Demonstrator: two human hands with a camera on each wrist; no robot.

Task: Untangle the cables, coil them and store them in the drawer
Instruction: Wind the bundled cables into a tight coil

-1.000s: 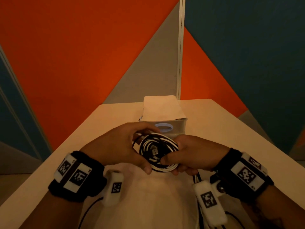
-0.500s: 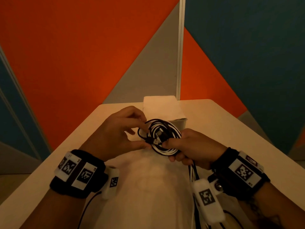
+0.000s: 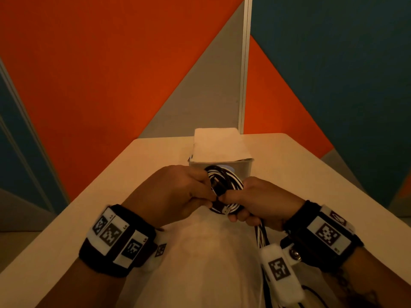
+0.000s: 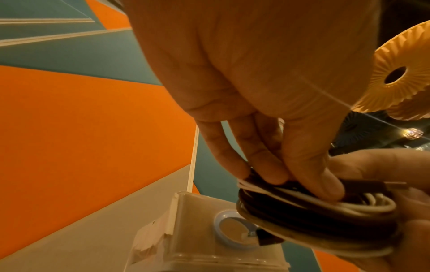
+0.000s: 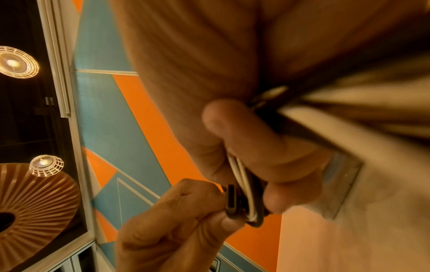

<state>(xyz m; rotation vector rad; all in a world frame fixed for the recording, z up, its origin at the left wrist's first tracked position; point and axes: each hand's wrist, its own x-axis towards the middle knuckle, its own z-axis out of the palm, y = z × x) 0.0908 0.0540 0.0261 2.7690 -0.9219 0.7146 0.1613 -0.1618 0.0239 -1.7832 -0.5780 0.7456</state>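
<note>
Black and white cables [image 3: 224, 185] are held as one round coil between both hands, above the table [image 3: 311, 185] and just in front of the small drawer box [image 3: 219, 150]. A second ago the coil was lying flatter and lower, facing the camera; now it has been lifted and tipped toward the box. The left hand [image 3: 178, 192] is closed in a narrow grip on the near side of the coil, and in the left wrist view its fingertips [image 4: 274, 176] are pressed on the top loops. The right hand [image 3: 260, 198] is curled around the other side, with loose strands hanging below it. A dark plug [image 4: 363, 185] is seen at the edge of the bundle. The coiling seems nearly finished, so storing in the box is probably the coming step.
</note>
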